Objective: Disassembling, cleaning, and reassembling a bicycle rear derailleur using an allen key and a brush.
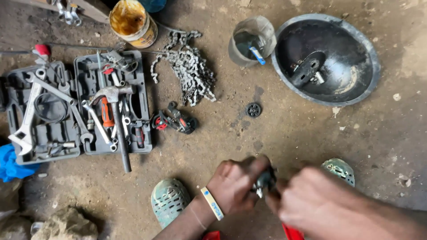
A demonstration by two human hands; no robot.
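Hands: left grip (235, 184) clamps small dark part (264, 180); right grip (307, 200) pinches it too.

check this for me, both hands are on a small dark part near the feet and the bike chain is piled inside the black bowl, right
Not quite. In the head view both hands, left hand and right hand, do grip the small dark part near the feet, but the bike chain lies heaped on the dirt floor, left of the black bowl, not inside it.

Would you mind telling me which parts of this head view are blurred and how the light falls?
Head view: the right hand is smeared by motion, the left hand slightly; the open tool case and bike chain stay sharp; light is soft and even, shadows faint.
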